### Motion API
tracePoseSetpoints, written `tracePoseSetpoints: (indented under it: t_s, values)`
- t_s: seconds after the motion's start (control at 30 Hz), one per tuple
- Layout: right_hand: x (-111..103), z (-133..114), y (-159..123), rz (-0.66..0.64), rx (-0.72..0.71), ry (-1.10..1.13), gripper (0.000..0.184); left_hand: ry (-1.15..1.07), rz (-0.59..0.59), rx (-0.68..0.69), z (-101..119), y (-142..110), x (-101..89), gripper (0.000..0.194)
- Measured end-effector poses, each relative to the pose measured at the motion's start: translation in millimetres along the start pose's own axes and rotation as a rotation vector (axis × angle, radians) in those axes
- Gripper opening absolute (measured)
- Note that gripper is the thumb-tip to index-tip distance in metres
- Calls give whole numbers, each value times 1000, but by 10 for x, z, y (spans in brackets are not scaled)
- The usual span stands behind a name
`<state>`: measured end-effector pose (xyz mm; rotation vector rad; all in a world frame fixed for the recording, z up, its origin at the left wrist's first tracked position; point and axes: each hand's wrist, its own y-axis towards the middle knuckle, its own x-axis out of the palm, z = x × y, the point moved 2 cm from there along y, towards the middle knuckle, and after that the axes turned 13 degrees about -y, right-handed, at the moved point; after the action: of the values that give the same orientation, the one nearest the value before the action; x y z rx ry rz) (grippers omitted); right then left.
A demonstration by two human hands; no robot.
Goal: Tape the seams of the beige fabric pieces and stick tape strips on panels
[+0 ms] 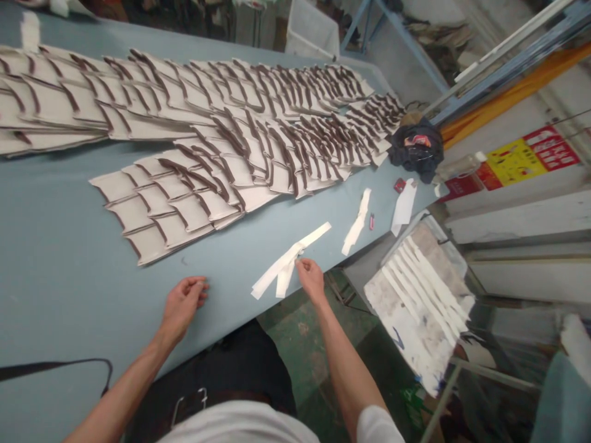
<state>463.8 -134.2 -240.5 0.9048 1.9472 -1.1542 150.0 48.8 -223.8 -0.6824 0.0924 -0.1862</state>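
A small bunch of white strips (277, 269) lies crossed on the table near its front edge. At the bunch's right side, my right hand (311, 278) has thumb and fingers pinched together on a strip. My left hand (182, 304) is over the table to the left, its fingers loosely curled and a little apart, with nothing visible in them. Beyond both hands spread long overlapping rows of beige fabric panels (170, 203) with dark brown edges. Another thin bundle of white strips (357, 223) rests to the right of my right hand.
A pink lighter (372, 221), a small red box (399, 184) and a white paper piece (404, 206) lie on the blue-grey table (69, 246). Dark cloth (418, 147) and a clear bottle (462, 166) are at its right end. More strips hang over a stained board (415, 295) beside the table.
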Motion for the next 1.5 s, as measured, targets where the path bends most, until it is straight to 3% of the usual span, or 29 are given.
tracePoseSetpoints:
  t_s: [0.2, 0.47, 0.63, 0.8, 1.03, 1.27, 1.5]
  values:
    - [136, -245, 72, 103, 78, -61, 39, 76, -146, -45, -54, -150, 290, 62]
    - [300, -494, 63, 181, -24, -15, 29, 129, -215, -76, -21, -258, 416, 64]
    - [367, -608, -71, 54, -152, 135, 28, 142, -282, -24, 93, -199, 481, 59]
    - [409, -716, -591, -156, -321, 295, 30, 109, -386, 24, 264, -104, 554, 52]
    - [398, -854, -1262, -365, -430, 352, 22, 65, -499, -188, 148, 33, 510, 41]
    - [298, -921, -1526, -462, -514, 247, 15, -52, -634, -420, -31, -72, 543, 36]
    - [148, -974, -1608, -412, -562, 167, 13, -218, -674, -376, 306, -308, 368, 29]
